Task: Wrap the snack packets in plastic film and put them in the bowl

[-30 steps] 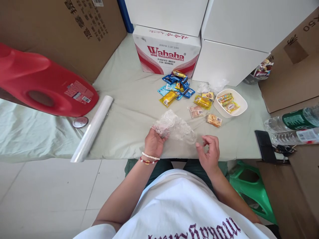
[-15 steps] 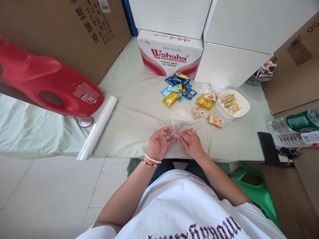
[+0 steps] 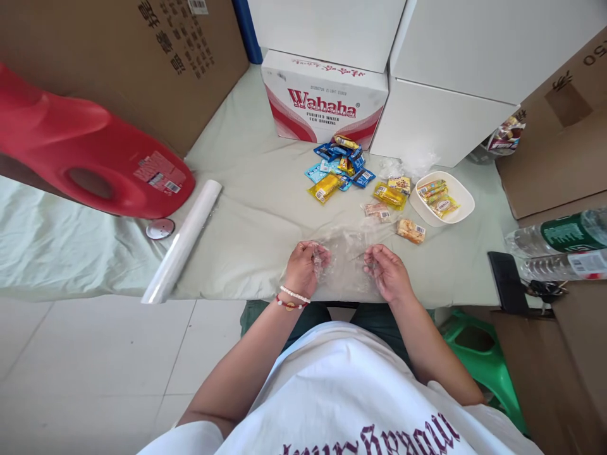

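Note:
A clear plastic bag (image 3: 348, 256) is stretched between my two hands above the front of the table. My left hand (image 3: 304, 265), with a white bead bracelet and a red one on its wrist, grips the bag's left side with curled fingers. On the other side my right hand (image 3: 386, 272) pinches the bag's right edge. Just beyond the bag lie a pale pink wrapped snack (image 3: 377, 212), partly under the film, and an orange-and-white wrapped snack (image 3: 411, 231). Farther back is a heap of blue and yellow snack packets (image 3: 339, 164).
A white bowl (image 3: 467, 205) holding several yellow packets stands right of the snacks. At left are a plastic film roll (image 3: 183, 243), a round lid (image 3: 160, 228) and a red jug (image 3: 104, 158). A Wahaha carton (image 3: 327, 101) stands behind; a phone (image 3: 508, 282) and bottles (image 3: 569, 230) lie right.
My hands have moved apart, the right one going rightward. The plastic bag, bunched between them before, is now spread wide. My left hand's fingers have curled in from an open palm.

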{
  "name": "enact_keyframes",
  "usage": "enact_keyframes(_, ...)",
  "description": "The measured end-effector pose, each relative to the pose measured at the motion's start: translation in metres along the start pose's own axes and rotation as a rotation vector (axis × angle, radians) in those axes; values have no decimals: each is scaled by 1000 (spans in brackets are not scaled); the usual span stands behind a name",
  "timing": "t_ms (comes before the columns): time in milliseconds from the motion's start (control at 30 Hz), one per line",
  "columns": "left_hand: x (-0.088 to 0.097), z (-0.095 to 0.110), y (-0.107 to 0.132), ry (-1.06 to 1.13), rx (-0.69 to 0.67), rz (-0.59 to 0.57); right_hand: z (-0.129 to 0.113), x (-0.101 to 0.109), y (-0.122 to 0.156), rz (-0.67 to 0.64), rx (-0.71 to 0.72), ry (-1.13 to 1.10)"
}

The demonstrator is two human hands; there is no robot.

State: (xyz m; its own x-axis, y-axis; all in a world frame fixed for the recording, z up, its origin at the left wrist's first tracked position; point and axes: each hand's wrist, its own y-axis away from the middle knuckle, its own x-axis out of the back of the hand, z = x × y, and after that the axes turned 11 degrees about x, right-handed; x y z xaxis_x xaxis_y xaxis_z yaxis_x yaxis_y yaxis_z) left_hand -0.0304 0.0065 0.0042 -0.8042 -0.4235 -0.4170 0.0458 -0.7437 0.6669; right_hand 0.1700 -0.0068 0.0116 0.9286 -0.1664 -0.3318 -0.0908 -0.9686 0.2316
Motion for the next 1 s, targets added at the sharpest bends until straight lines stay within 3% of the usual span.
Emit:
enact_keyframes(200, 1, -1, -3, -52, -76, 53, -15, 19, -7, -51, -122, 55)
enact_keyframes(300, -2, -4, -1, -65, -84, 23, -16, 15, -19, -84, -41, 224)
enact_keyframes(467, 1, -2, -3, -282, -295, 122, -4, 0, -37, -76, 55, 461)
enact_keyframes(600, 26, 20, -13, -470, -314, 304, 9, -8, -38, -83, 62, 517)
enact_keyframes(733, 69, 52, -10, -440, -279, 444, 19, -9, -37, -105, 76, 511)
enact_keyframes(800, 83, 65, 4, -511, -374, 578, 21, -10, -37, -132, 96, 533)
enact_keyframes(867, 86, 74, 24, -676, -610, 702, 20, -11, -37, -160, 138, 587)
enact_keyframes(933, 75, 78, 41, -904, -870, 627, 17, -13, -37, -182, 177, 644)
enact_keyframes(1000, 57, 78, 47, -1115, -968, 315, 13, -12, -38, -201, 189, 690)
